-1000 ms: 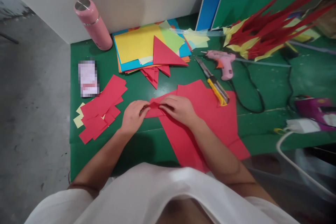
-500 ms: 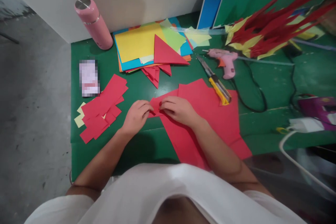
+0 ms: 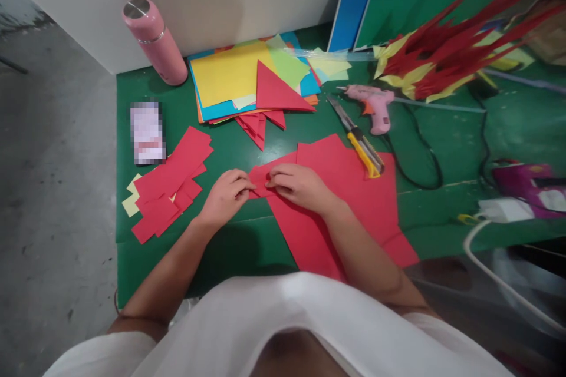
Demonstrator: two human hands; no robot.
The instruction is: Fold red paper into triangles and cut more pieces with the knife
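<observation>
Both hands meet over a small folded red paper piece (image 3: 260, 179) on the green table (image 3: 234, 147). My left hand (image 3: 225, 194) pinches its left end with curled fingers. My right hand (image 3: 300, 185) presses on its right part, fingers bent down onto it. Under my right wrist lies a pile of large red paper sheets (image 3: 349, 194). Left of my left hand lies a heap of cut red strips (image 3: 170, 179) on a few pale yellow scraps.
A pink bottle (image 3: 152, 41) stands at the back left beside a stack of coloured paper (image 3: 247, 73) with red triangles. A yellow utility knife (image 3: 360, 144), a pink glue gun (image 3: 374, 103) with black cord, a red and yellow paper spray (image 3: 446, 50), a phone (image 3: 147, 132).
My hands stay on the small red piece, and the fingers have shifted slightly along the fold. The view has drifted a little.
</observation>
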